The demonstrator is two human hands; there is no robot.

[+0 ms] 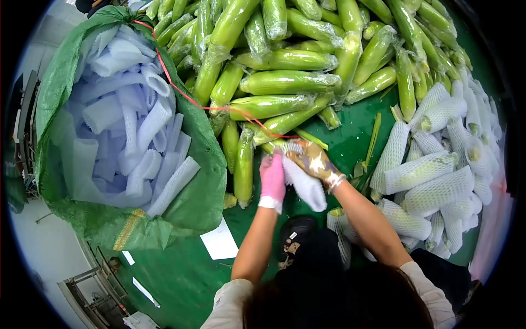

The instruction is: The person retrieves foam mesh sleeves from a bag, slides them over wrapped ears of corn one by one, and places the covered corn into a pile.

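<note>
My left hand (273, 178), in a pink glove, is closed around the near end of a green ear of corn (268, 147); its fingers partly hide the ear. Wrapped round a white foam net sleeve (304, 185) is my right hand (314, 160), in a camouflage-patterned glove. The sleeve's upper opening meets the ear between the two hands, and its lower end hangs toward me. How far the ear is inside the sleeve is hidden by my fingers.
A green woven sack (200, 192) full of foam sleeves (123, 112) stands at left. Plastic-wrapped corn (290, 82) is heaped ahead. Sleeved ears (433, 183) are piled at right. Red string (186, 97) runs from the sack over the corn. White paper (220, 241) lies on the green floor.
</note>
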